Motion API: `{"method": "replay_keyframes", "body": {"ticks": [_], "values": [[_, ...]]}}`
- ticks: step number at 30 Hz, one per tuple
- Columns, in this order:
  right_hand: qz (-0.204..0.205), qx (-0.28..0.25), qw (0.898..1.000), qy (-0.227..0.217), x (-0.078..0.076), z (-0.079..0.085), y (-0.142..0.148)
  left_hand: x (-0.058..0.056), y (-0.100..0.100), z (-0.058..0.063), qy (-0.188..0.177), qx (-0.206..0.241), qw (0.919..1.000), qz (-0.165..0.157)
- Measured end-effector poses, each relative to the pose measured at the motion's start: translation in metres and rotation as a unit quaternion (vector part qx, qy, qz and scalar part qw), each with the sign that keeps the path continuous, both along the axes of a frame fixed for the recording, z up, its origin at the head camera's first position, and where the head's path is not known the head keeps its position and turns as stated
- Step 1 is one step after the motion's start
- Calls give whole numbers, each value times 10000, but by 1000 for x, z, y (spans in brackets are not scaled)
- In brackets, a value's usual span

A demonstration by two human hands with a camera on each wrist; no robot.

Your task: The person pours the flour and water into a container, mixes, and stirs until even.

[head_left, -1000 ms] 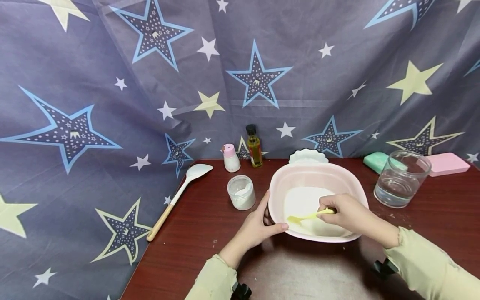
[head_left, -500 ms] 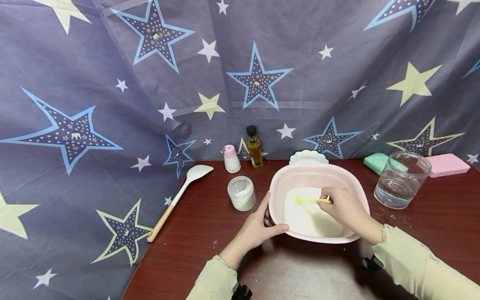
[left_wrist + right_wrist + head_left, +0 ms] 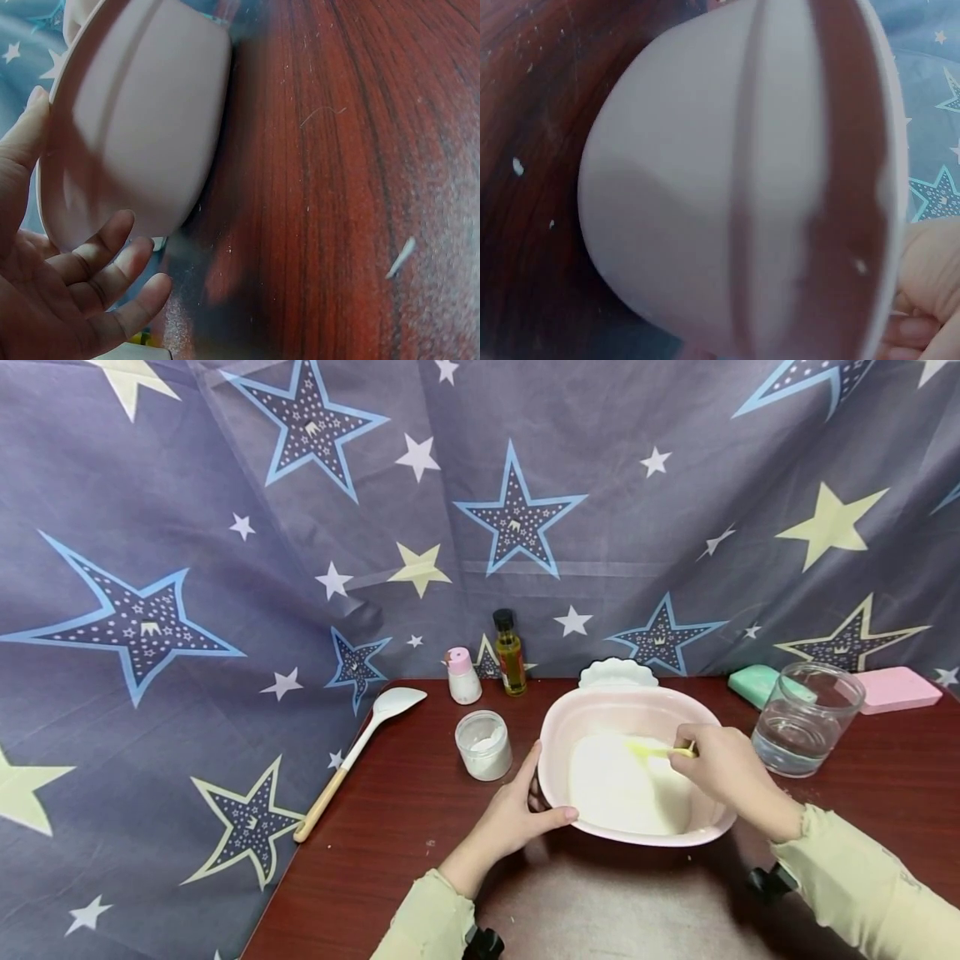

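Note:
A pale pink basin [image 3: 637, 714] stands on the table with a white, flour-like layer [image 3: 611, 789] covering its bottom. At its left side my left hand [image 3: 506, 822] holds the basin, thumb at the near rim and index finger along the outside. In the left wrist view the other fingers [image 3: 105, 289] are spread loosely beside the outer wall. Over the basin's right part, my right hand [image 3: 723, 768] pinches the handle of a small yellow spoon [image 3: 648, 750], whose head is at the white layer. In the right wrist view the basin's wall hides the spoon.
Left of the basin are an open jar of white powder [image 3: 483, 752], a pink-capped shaker [image 3: 462, 677], an oil bottle [image 3: 511, 656] and a white spatula [image 3: 367, 743]. Behind is a white scalloped dish [image 3: 617, 672]. Right: a glass of water [image 3: 802, 727], green block [image 3: 750, 685] and pink block [image 3: 896, 689].
My right hand has moved the yellow spoon from the basin's near left toward the back, then to the right. The left hand and the basin stay nearly in place.

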State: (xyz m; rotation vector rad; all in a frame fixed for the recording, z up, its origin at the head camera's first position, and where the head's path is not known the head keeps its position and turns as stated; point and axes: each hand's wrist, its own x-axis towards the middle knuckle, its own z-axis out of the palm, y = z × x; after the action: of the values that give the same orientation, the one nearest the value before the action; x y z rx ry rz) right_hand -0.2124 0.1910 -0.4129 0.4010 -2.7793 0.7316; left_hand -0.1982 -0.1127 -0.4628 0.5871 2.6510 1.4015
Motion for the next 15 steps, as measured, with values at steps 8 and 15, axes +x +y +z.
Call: {"method": "replay_keyframes", "body": {"ticks": [8, 15], "values": [[102, 155, 9996, -190, 6, 12, 16, 0, 0, 0, -6, 6, 10000, 3], [308, 383, 9978, -448, 13, 18, 28, 0, 0, 0, -11, 8, 10000, 5]]}}
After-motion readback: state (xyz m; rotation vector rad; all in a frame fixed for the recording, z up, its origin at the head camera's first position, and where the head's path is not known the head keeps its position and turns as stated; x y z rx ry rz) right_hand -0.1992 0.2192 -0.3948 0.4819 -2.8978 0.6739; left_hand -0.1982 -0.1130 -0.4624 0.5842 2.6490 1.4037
